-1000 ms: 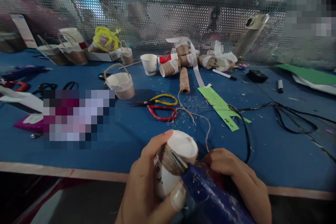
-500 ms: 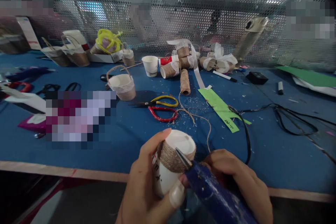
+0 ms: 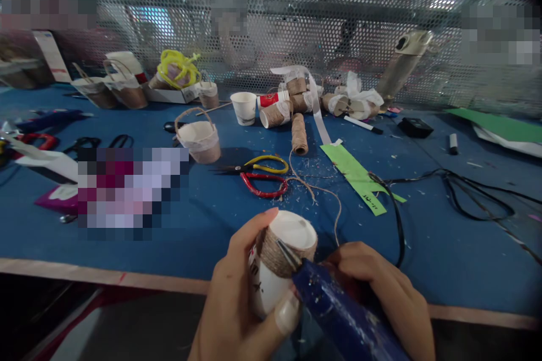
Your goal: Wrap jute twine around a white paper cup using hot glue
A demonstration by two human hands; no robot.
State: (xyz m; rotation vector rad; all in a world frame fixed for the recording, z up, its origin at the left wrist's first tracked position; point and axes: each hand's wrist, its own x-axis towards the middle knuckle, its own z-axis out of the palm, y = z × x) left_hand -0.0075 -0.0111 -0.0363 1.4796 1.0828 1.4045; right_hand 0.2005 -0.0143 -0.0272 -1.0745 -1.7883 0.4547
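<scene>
My left hand (image 3: pixel 241 293) is closed around a white paper cup (image 3: pixel 271 287), whose base faces up. Brown twine (image 3: pixel 275 254) is wound in a band around the cup's upper part, just below that base. In my right hand (image 3: pixel 381 282) is a blue hot glue gun (image 3: pixel 339 310); its metal nozzle lies over the twine band on the near side. The glue gun hides part of my right fingers. A loose strand of twine runs from near my right hand back to a twine spool (image 3: pixel 299 135) on the table. Red-and-yellow scissors (image 3: pixel 262 175) lie beyond the cup.
A small twine-handled basket (image 3: pixel 201 141) and an upright paper cup (image 3: pixel 244 108) stand farther back. Green paper (image 3: pixel 355 177) lies to the right, beside a black cable (image 3: pixel 398 225). A metal mesh panel (image 3: pixel 275 22) closes off the table's far side.
The glue gun's nozzle has shifted slightly left along the twine band, and my right hand has moved a little with it. The left hand still holds the cup.
</scene>
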